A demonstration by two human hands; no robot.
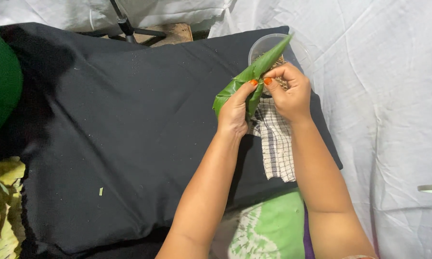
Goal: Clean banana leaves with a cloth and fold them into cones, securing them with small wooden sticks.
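Note:
A folded green leaf forms a long cone pointing up and to the right. My left hand grips its lower part, thumb on the fold. My right hand pinches the leaf at the middle, thumb against my left thumb. Both hands hover above a checked white cloth lying on the black cloth. Behind the leaf stands a clear plastic tub holding thin brown sticks, partly hidden by my right hand.
A white sheet covers the right side. A pile of yellow-green leaves lies at the lower left, a green round object at the left edge. A black stand leg and a wooden board sit at the top.

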